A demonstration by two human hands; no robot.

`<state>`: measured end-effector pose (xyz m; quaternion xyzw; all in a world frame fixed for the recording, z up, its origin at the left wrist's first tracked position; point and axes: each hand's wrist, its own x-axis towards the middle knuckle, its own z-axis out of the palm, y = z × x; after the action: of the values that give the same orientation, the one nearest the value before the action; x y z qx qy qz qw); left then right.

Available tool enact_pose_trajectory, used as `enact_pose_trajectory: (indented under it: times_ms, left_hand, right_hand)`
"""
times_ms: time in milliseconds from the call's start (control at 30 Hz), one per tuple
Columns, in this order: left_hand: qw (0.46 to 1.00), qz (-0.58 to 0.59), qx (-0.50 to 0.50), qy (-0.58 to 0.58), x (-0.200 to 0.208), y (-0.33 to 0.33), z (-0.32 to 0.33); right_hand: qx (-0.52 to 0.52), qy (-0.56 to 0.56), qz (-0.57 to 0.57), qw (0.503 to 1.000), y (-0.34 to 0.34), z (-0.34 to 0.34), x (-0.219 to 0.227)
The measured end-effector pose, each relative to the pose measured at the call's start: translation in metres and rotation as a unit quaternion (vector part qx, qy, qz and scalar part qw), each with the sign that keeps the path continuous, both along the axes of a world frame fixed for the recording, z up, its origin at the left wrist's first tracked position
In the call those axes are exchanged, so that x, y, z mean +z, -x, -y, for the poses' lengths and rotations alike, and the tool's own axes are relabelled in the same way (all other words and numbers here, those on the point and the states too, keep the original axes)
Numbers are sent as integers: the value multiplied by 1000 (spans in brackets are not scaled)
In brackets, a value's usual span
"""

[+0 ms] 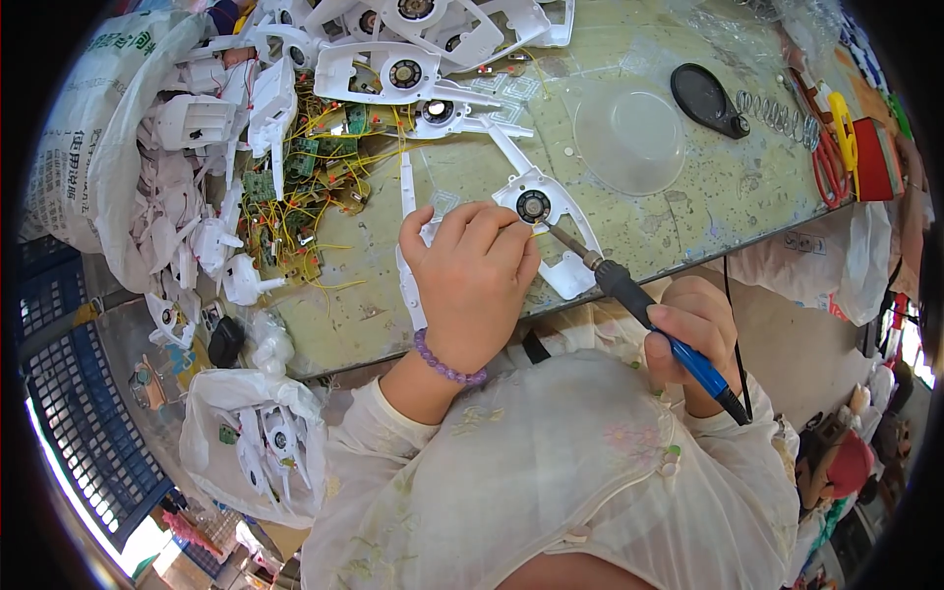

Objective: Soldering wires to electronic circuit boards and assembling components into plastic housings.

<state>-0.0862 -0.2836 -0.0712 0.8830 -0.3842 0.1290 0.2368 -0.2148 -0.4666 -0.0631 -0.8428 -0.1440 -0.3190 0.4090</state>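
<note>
My right hand [693, 329] grips a soldering iron [688, 364] with a blue and black handle. Its metal tip slants up and left to the black round speaker [533, 206] in a white plastic housing [565, 211] at the table's near edge; whether it touches cannot be told. Against the housing's left side, my left hand [472, 270] has its fingers curled and pressed together. What they pinch is hidden. A bit of yellow wire shows by the fingertips. Partly under this hand lies a long narrow white plastic piece [407, 187].
Left of my hands is a heap of green circuit boards [315, 152] with yellow wires. White housings [403, 74] with speakers are piled behind it. A translucent round dish [629, 143], black oval part [703, 93], spring [777, 113] and red-handled scissors [831, 172] lie right. A bag [202, 423] hangs below.
</note>
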Motion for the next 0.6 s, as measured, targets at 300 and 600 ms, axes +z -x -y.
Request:
enact_pose_trajectory:
  times_ms: [300,600]
  left_hand:
    - [1000,-2,-1,-3,-1,0,-1]
    - [1000,0,-5,0,-1,0,-1]
  right_hand:
    - [3,-8,19,1000,-3,0,-2]
    - [3,-13,17,1000,-4,1,-2]
